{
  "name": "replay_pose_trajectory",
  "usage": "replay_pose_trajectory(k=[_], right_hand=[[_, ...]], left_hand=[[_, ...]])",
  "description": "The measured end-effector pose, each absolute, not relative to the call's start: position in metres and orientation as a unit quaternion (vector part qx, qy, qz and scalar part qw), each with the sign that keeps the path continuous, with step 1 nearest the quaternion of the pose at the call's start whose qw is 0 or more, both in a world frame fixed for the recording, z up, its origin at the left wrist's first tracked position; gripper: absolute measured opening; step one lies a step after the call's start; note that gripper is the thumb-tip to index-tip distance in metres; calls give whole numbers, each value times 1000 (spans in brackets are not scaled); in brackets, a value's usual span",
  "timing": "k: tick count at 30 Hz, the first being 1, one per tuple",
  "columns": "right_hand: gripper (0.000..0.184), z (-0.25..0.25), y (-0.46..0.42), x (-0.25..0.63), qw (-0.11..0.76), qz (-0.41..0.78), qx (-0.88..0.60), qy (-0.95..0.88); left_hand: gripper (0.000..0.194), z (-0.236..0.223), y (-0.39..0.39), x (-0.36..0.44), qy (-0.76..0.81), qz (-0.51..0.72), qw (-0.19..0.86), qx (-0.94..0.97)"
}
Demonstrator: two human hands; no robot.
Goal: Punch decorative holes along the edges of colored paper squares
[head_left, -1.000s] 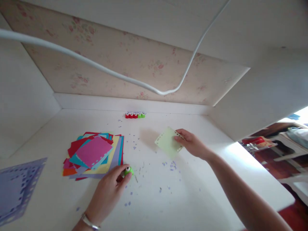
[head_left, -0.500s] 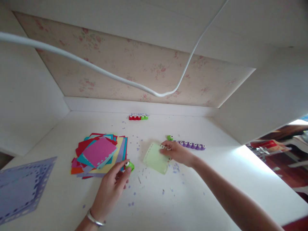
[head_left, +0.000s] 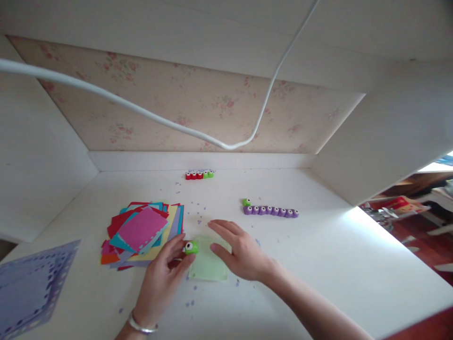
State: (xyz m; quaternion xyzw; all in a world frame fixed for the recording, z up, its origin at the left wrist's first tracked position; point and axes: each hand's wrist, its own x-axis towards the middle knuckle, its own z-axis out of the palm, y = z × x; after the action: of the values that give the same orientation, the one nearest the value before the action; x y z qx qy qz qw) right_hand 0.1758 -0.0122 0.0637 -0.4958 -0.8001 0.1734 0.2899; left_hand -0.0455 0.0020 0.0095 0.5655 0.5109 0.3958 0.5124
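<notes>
My left hand (head_left: 161, 278) pinches a small green paper punch (head_left: 191, 247) at the left edge of a pale green paper square (head_left: 208, 267) lying on the white desk (head_left: 318, 264). My right hand (head_left: 237, 250) lies flat on that green square with fingers stretched out, pressing it down. A silver bracelet (head_left: 141, 326) is on my left wrist.
A stack of coloured paper squares (head_left: 143, 231) lies left of my hands. A lilac punched sheet (head_left: 28, 283) sits at the far left. A row of purple punches (head_left: 271, 210) and a row of red and green punches (head_left: 198, 175) stand further back. A white cable (head_left: 226, 145) hangs overhead.
My right hand has carried the green square leftward and down to the punch, then flattened on it. The row of purple punches has come into view.
</notes>
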Motion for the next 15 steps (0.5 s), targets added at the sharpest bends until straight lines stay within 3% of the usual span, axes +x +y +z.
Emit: replay_pose_trajectory(k=[7, 15], right_hand=[[32, 86, -17, 155, 300, 281, -326, -851], [19, 77, -10, 162, 365, 356, -425, -748]], left_hand=[[57, 20, -9, -39, 436, 412, 609, 520], [51, 21, -9, -39, 454, 404, 613, 504]])
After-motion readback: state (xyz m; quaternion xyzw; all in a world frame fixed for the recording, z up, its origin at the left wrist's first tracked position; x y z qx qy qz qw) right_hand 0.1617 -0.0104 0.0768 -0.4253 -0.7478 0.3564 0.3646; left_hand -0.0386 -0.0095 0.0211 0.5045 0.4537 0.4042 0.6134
